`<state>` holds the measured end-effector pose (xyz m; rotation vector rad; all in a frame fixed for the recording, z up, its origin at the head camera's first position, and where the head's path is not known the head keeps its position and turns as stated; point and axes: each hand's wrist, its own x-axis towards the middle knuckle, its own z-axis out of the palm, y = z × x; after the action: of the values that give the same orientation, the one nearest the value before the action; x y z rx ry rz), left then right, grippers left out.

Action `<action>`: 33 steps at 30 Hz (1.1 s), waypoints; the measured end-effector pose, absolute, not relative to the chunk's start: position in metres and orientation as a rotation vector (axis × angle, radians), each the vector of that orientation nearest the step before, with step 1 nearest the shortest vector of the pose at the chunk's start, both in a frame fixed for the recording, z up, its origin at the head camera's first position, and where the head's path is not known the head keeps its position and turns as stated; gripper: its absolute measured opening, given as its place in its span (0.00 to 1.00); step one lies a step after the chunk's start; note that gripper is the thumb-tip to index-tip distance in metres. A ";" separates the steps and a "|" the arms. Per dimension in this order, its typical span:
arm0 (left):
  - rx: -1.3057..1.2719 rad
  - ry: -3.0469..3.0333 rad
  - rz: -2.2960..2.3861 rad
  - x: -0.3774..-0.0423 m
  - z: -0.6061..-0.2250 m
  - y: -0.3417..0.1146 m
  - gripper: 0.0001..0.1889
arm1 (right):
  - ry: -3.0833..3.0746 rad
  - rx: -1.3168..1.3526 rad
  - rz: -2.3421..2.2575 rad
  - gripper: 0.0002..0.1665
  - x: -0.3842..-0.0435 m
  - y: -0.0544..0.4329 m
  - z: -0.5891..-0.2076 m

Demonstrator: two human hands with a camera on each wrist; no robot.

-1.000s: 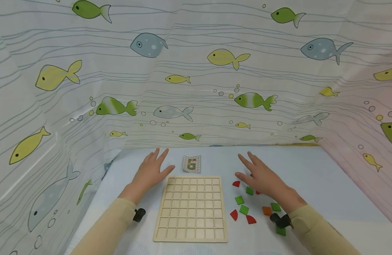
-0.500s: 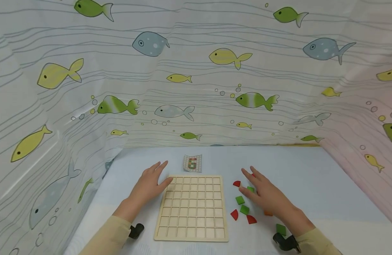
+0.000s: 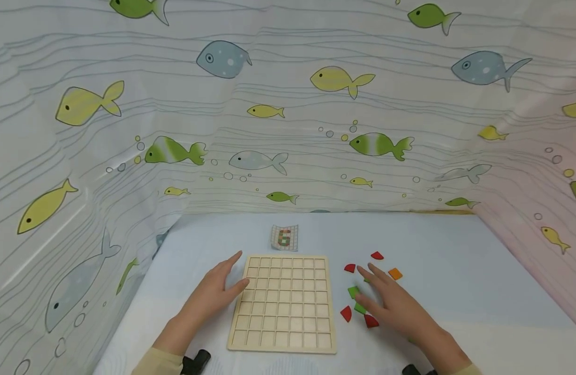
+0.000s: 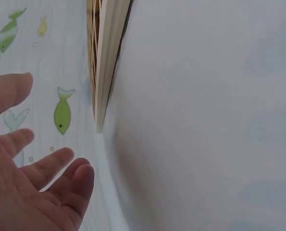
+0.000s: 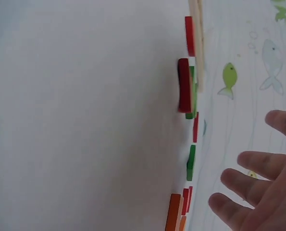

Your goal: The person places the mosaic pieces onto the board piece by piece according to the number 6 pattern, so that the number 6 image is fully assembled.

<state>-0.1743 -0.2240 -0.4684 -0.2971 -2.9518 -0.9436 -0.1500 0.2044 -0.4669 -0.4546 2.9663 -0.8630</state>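
A pale wooden grid board lies flat in the middle of the table. My left hand hovers at its left edge, thumb close to the rim; the left wrist view shows the hand with loosely spread fingers and nothing in them, beside the board's edge. On the board's right, my right hand hangs over scattered flat pieces, partly hiding them: red quarter-circles, green squares and an orange square. In the right wrist view that hand holds nothing, its fingers apart.
Behind the board lies a small gridded paper card with a coloured pattern. A fish-printed curtain encloses the table at the back and both sides. A black wrist camera sits on the left wrist.
Both hands have drawn back toward the person and lower. The right hand has uncovered the far red piece and the orange square, and now covers nearer pieces. The board and pieces have stayed put.
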 end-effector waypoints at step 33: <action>-0.019 -2.958 -1.429 -0.124 -0.485 -0.228 0.27 | 2.988 -0.416 -0.905 0.37 -0.115 0.214 -0.476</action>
<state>-0.1237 -0.2279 -0.4853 -0.0188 -2.9581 -1.4286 -0.1153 0.2143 -0.4764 -0.4160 2.9875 -0.9051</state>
